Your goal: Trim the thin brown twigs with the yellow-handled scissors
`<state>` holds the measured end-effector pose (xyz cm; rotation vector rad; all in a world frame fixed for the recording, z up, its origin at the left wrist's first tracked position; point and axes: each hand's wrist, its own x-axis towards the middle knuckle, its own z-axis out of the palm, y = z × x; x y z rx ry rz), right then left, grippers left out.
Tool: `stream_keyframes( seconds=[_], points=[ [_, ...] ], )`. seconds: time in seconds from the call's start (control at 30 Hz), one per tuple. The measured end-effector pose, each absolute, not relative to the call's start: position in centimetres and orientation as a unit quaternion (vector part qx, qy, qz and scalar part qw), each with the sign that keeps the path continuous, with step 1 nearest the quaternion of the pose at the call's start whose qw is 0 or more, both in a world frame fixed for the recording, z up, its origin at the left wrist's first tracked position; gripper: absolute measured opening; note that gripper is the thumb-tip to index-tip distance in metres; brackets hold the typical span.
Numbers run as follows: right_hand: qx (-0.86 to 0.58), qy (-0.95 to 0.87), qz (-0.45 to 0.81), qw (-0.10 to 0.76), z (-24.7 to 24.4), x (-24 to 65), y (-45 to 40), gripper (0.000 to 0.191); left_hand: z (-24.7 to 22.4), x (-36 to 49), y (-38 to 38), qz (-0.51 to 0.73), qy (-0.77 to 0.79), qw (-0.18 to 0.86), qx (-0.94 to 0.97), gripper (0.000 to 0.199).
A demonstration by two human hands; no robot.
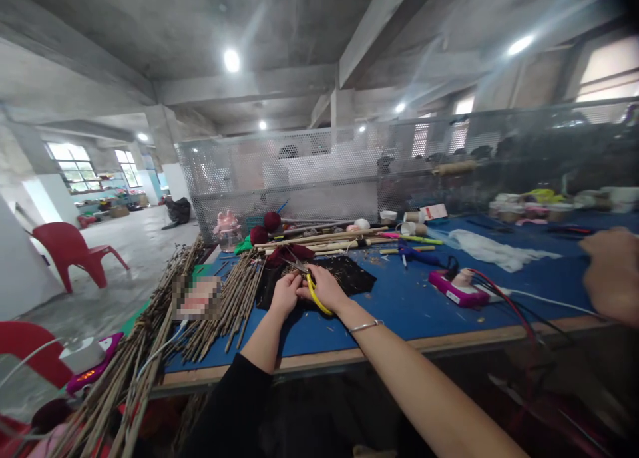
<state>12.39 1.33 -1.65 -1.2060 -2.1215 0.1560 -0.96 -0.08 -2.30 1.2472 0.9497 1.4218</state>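
My right hand, with a silver bangle at the wrist, is closed round a pair of yellow-handled scissors. The metal blades point up and away to the left. Close beside it, my left hand has its fingers pinched together near the blades. Whatever is between those fingers is too small and hidden to make out. Both hands are over a black cloth strewn with small plant scraps. A dark red piece of material lies just beyond the scissors.
Bundled sticks lie left of my hands; more long twigs reach past the table edge. Peeled sticks and dark red balls lie behind. A purple power strip with cables sits right. Another person's blurred hand is far right.
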Motion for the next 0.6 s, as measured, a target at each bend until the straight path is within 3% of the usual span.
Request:
stream_keyframes(
  seconds=[0.6],
  points=[
    [-0.542, -0.805, 0.032, 0.238, -0.7, 12.7, 0.3, 0.055, -2.1, -1.0, -0.4, 0.582, 0.403, 0.526, 0.472, 0.023]
  ],
)
